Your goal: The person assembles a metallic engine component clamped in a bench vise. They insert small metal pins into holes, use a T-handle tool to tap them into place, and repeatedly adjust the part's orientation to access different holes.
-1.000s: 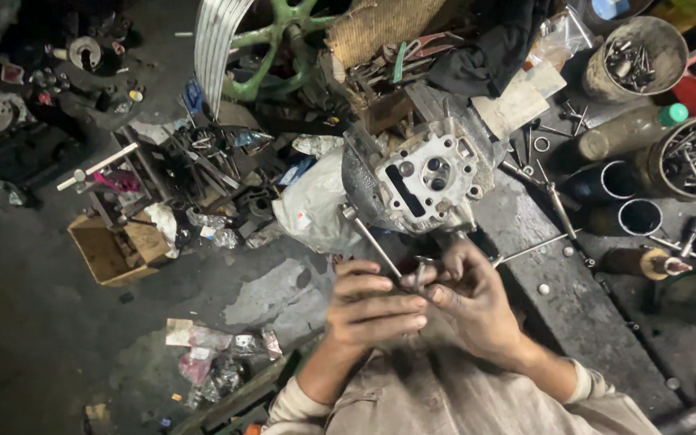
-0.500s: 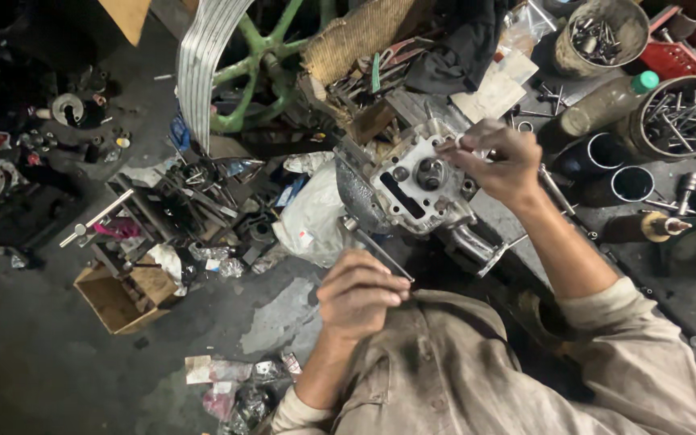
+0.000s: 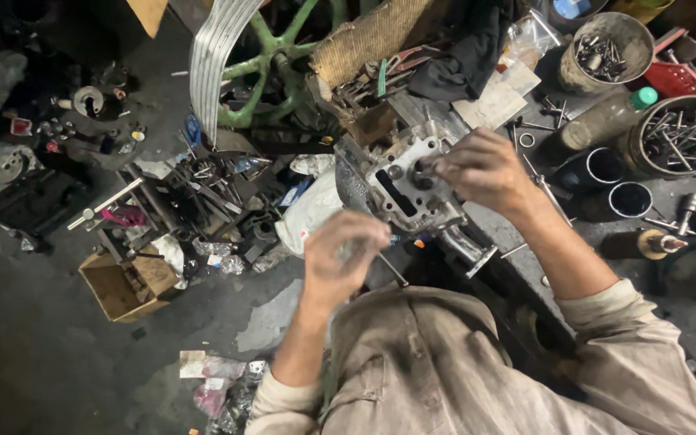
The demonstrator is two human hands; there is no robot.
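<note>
A grey metal engine head [image 3: 403, 187] with round ports sits at the near edge of a dark workbench [image 3: 670, 306]. My right hand [image 3: 481, 167] rests on its upper right side, fingertips closed on a small part I cannot make out. My left hand [image 3: 341, 256] is blurred, just below and left of the engine head, curled around a thin metal rod [image 3: 393, 270] that pokes out to the right. A short chrome pipe [image 3: 469, 250] sticks out from under the engine head.
Round tins of bolts [image 3: 606, 52] and nails [image 3: 678, 137], a green-capped bottle [image 3: 602, 121] and two cups [image 3: 628, 199] crowd the bench at right. A green wheel [image 3: 275, 68], scattered tools [image 3: 219, 193] and a cardboard box [image 3: 126, 282] lie on the floor at left.
My right hand left my left hand, reached up to the engine head and settled on its right side. My left hand stayed low with the rod and now blurs with motion.
</note>
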